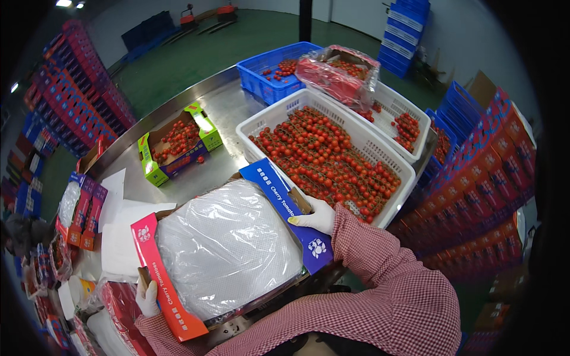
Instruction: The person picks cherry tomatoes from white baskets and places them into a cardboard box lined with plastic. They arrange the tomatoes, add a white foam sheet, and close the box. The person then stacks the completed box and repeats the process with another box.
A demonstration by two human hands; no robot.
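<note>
Before me is a cardboard cherry tomato box [178, 285] with one pink-orange end and one blue-purple end. A white textured liner sheet [231, 244] under clear plastic film covers its top and hides what lies beneath. In a white glove, my left hand [148, 298] grips the pink-orange end at its handle cutout. My right hand [317, 216], also gloved, holds the blue-purple end by the handle, thumb on the outer face. Just beyond my right hand, a white plastic crate [401, 196] is heaped with red cherry tomatoes on the vine [325, 155].
A green and purple carton [207, 127] of tomatoes stands on the steel table [222, 98]. Behind the white crate are a blue crate [254, 78] and a second white crate [412, 107] bearing a film-wrapped box [329, 80]. White paper sheets [120, 244] lie left. Stacked cartons [485, 178] rise at right.
</note>
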